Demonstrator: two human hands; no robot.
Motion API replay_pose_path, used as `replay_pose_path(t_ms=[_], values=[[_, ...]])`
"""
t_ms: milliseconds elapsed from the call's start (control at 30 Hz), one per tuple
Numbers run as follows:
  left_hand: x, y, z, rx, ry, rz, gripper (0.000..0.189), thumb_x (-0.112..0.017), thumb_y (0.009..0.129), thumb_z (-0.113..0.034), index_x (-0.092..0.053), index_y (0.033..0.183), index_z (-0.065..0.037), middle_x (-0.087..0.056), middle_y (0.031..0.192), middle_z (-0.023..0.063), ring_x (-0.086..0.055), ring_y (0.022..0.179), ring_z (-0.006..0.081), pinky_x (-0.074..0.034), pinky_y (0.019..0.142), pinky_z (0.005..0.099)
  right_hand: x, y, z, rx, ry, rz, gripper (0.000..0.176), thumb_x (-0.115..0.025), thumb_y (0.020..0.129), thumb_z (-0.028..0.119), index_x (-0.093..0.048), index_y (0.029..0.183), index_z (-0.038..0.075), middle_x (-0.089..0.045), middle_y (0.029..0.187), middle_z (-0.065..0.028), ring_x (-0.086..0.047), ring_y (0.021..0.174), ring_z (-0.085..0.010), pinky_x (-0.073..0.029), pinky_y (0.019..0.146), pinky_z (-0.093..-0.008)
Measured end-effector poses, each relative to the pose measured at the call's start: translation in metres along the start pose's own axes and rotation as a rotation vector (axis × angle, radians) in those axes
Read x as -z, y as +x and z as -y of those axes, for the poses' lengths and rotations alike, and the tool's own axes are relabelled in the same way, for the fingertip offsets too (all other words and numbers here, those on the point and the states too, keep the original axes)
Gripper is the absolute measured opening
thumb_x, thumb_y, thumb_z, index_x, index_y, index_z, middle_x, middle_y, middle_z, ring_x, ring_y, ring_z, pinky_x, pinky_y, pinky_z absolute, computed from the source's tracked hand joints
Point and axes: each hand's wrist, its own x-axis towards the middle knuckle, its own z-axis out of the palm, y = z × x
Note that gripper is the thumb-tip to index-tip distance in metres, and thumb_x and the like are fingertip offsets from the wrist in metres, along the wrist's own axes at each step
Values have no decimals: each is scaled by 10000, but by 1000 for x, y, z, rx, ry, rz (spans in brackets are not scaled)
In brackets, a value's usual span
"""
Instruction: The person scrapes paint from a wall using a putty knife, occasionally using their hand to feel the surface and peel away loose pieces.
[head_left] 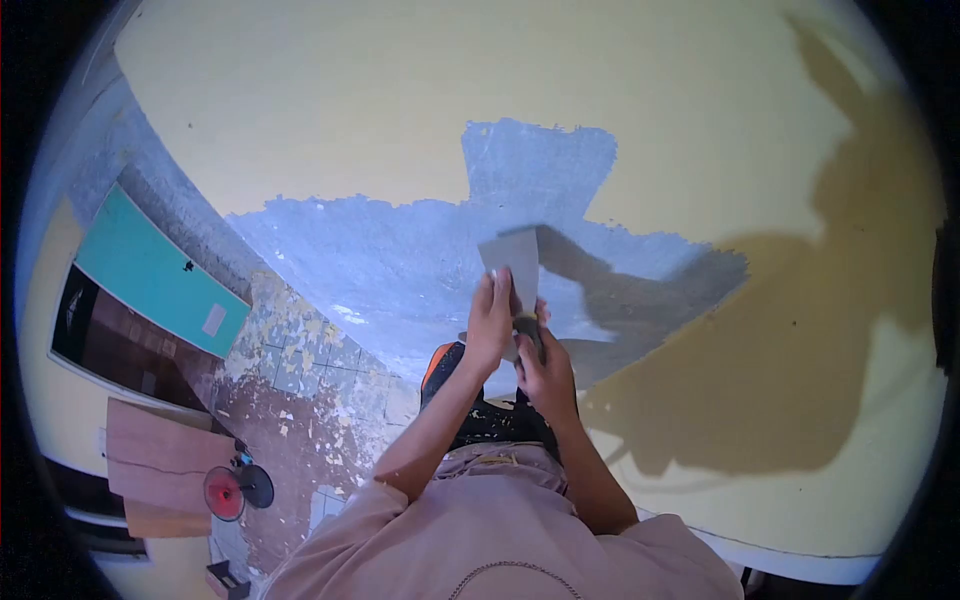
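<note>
While the right hand (545,375) is wrapping snugly around the handle of a scraper (518,248), the left hand (489,325) is resting its fingers against the blade; whether it is pinching, I cannot tell. The scraper is standing blade-up before the bare patch (390,245) on the yellow wall (350,100). Flakes are littering the floor (265,425) near a fan (224,494).
</note>
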Motion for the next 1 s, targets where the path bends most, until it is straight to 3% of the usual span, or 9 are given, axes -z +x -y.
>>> replay_pose_path(t_ms=[133, 200, 300, 433, 600, 667, 800, 967, 1000], values=[[89, -33, 104, 442, 498, 278, 366, -424, 961, -320, -481, 1135, -3, -644, 980, 170, -639, 933, 257, -499, 781, 350, 63, -52, -38, -238, -102, 66, 273, -583, 902, 232, -574, 1050, 1, -520, 646, 0, -473, 545, -70, -372, 465, -233], [119, -60, 122, 315, 995, 409, 460, -507, 910, -285, -451, 1277, -14, -564, 1156, 267, -544, 1083, 418, -411, 959, 435, 92, -82, -58, -320, -152, 23, 270, -594, 889, 216, -581, 1055, 4, -538, 664, -6, -492, 569, -75, -394, 494, -234], [137, -73, 129, -18, 1121, 480, 466, -525, 901, -252, -442, 1287, -3, -522, 1214, 278, -512, 1133, 416, -396, 980, 445, 123, -106, -61, -311, -279, -48, 372, -630, 870, 289, -587, 1104, 4, -588, 700, -31, -547, 624, -102, -459, 592, -276], [74, -42, 76, 241, 871, 367, 509, -508, 945, -314, -400, 1319, 13, -500, 1267, 207, -474, 1216, 280, -411, 972, 378, 125, -94, -37, -369, -99, -95, 316, -619, 886, 264, -597, 1083, 18, -552, 679, -13, -505, 579, -74, -415, 529, -230], [-20, -15, 41, 235, 389, 430, 557, -415, 976, -416, -318, 1370, -36, -548, 1173, 191, -565, 1096, 296, -439, 952, 396, 73, -47, -7, -201, 332, -117, 300, -555, 931, 210, -504, 1181, 53, -537, 707, 0, -430, 467, -43, -318, 399, -188], [-50, -7, 26, 214, -19, 389, 467, -377, 990, -405, -377, 1283, -42, -596, 1065, 187, -628, 943, 255, -508, 835, 354, 56, -35, 4, -137, 467, -53, 288, -530, 947, 242, -484, 1175, 71, -544, 736, -11, -436, 465, -49, -322, 393, -189], [-57, -13, 23, 86, 100, 234, 298, -349, 1007, -354, -422, 1079, -74, -612, 779, 113, -604, 629, 169, -513, 573, 279, 30, -24, 13, -42, 504, -218, 299, -459, 977, 237, -481, 1209, 50, -503, 646, 21, -420, 454, -27, -309, 382, -189], [-43, -7, 66, 129, 228, 180, 301, -336, 1014, -332, -424, 1000, -44, -565, 701, 81, -541, 553, 145, -455, 523, 274, 10, -21, -29, 54, 410, -320, 391, -413, 990, 254, -463, 1270, -14, -527, 689, 7, -443, 500, -28, -349, 429, -190], [-42, 12, 78, -48, 370, 144, 282, -351, 1012, -318, -414, 951, -50, -555, 681, 82, -517, 523, 136, -436, 490, 269, 6, -6, -26, 141, 396, -385, 383, -413, 989, 249, -467, 1251, -26, -541, 715, -6, -457, 533, -35, -366, 458, -196]])
